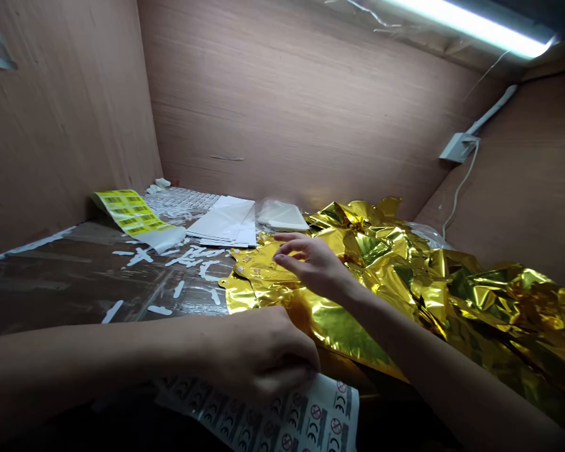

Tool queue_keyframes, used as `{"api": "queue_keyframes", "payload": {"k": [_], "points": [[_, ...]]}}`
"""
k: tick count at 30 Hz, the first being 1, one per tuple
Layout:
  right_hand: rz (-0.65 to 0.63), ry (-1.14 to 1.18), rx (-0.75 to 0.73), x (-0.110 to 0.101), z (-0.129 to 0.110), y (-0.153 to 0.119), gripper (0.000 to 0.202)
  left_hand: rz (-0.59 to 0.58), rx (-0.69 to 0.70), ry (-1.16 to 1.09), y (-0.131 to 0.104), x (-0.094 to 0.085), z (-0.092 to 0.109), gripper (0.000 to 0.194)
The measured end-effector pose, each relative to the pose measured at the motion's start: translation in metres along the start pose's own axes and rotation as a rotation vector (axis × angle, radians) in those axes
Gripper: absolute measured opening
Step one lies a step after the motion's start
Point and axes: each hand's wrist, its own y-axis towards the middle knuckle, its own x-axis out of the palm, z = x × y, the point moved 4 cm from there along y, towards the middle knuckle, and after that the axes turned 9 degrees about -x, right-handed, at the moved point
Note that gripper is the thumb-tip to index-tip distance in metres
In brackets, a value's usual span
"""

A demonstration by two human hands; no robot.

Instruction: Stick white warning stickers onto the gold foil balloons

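A printed sheet [311, 414] with rows of CE marks and red warning symbols lies at the bottom centre. My left hand [268, 355] is closed over the top of this sheet, its fingers curled and gripping the edge. Above and to the right, my right hand [311, 260] hovers over or rests on the gold foil pieces [376, 251]; its fingers are bent and partly spread, with a gap between thumb and index finger. Whether the right fingertips touch the foil is unclear. The foil is shiny and crumpled, spreading across the right side.
A yellow label sheet [132, 210] curls at the left. White papers [226, 220] and a clear-wrapped pale stack [282, 215] lie at the back. White strips [179, 289] are scattered on the brown table [42, 295]. Wooden walls enclose the sides and back.
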Motion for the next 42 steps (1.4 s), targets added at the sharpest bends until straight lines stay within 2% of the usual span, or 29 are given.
{"api": "queue_keyframes", "payload": {"k": [4, 9, 13, 15, 17, 19, 25, 29, 34, 37, 42], "points": [[-0.094, -0.120, 0.018, 0.030, 0.020, 0.020, 0.013, 0.089, 0.075, 0.064, -0.003, 0.006, -0.005, 0.019], [-0.150, -0.153, 0.057, 0.038, 0.022, 0.025, 0.019, 0.210, 0.095, 0.244, -0.001, 0.008, -0.009, 0.007], [-0.201, -0.240, 0.051, 0.031, 0.011, 0.014, 0.018, 0.252, 0.023, 0.324, 0.001, 0.008, -0.014, 0.011], [-0.277, -0.286, 0.050, 0.028, 0.007, 0.004, 0.017, 0.250, -0.015, 0.327, 0.001, 0.010, -0.016, 0.013], [-0.366, -0.299, 0.076, 0.026, 0.009, -0.007, 0.028, 0.245, -0.036, 0.343, 0.001, 0.011, -0.017, 0.015], [-0.401, -0.264, 0.103, 0.022, 0.015, -0.017, 0.041, 0.248, -0.058, 0.372, 0.000, 0.011, -0.016, 0.017], [-0.318, -0.087, 0.163, 0.007, 0.043, -0.031, 0.046, 0.241, -0.100, 0.410, -0.001, 0.008, -0.016, 0.013], [-0.309, -0.087, 0.171, -0.002, 0.048, -0.032, 0.058, 0.229, -0.080, 0.407, -0.001, 0.006, -0.017, 0.009], [-0.261, -0.021, 0.171, -0.012, 0.053, -0.038, 0.077, 0.301, -0.068, 0.373, 0.000, 0.001, -0.018, 0.011], [-0.267, 0.005, 0.158, -0.020, 0.059, -0.041, 0.081, 0.332, -0.161, 0.395, 0.002, 0.001, -0.024, 0.016], [-0.307, 0.032, 0.202, -0.035, 0.068, -0.044, 0.088, 0.282, -0.319, 0.459, 0.002, 0.004, -0.034, 0.018]]}}
